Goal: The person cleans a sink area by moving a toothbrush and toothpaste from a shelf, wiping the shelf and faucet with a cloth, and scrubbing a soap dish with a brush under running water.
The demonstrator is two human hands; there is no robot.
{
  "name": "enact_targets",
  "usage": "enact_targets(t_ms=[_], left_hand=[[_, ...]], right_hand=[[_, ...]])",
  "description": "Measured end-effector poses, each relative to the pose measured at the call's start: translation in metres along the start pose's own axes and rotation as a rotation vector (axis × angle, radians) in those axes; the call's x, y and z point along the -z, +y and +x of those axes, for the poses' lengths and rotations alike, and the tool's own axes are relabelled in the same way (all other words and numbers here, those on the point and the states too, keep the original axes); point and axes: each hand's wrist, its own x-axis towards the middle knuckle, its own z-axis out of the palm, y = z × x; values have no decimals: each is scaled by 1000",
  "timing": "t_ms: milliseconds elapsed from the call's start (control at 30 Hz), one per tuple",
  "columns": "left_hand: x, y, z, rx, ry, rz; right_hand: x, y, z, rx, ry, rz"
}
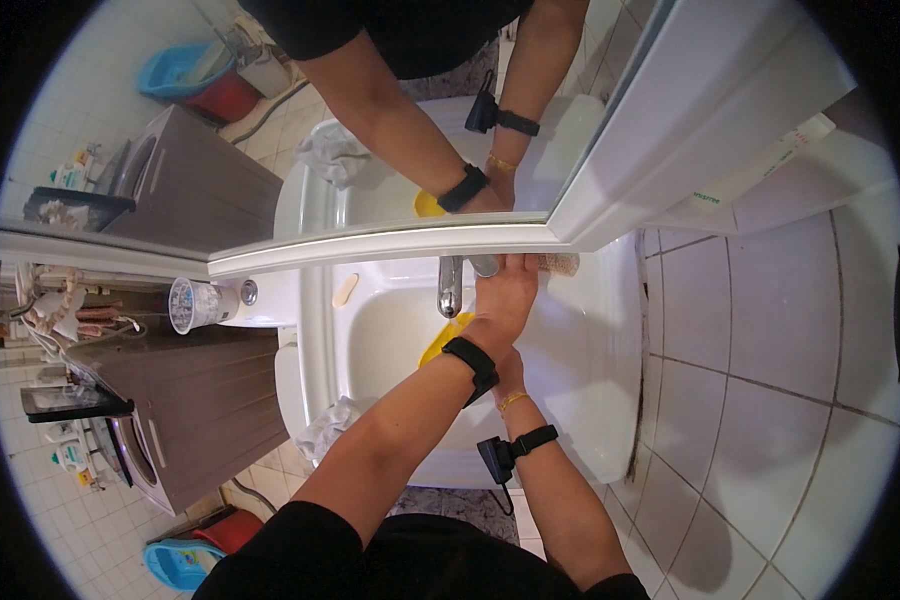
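My left hand reaches over the washbasin, just right of the chrome faucet. Its fingers are beside a rounded grey object and a mesh-textured, beige item; the mirror's lower frame partly hides them, so their grip cannot be told. My right hand lies lower, partly covered by my left hand and wrist, and what it holds cannot be seen. Below the faucet spout, a yellow object rests in the bowl, partly behind my left wrist.
A soap bar and a crumpled light cloth lie on the basin's left side. A plastic cup stands further left, above a washing machine. The mirror's white frame overhangs the basin. Blue and red tubs sit lower left.
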Motion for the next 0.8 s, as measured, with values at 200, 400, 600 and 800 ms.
enact_targets(t_ms=[200,400,600,800], left_hand=[[3,-12,-2,-35,-21,59],[5,-18,-13,-121,36,23],[69,-11,-110,33,-250,-332],[59,-77,-167,254,-490,-375]], right_hand=[[-12,7,8,-35,2,220],[-3,-7,6,-174,1,266],[8,-38,4,-320,-107,587],[4,-55,-23,-172,-97,520]])
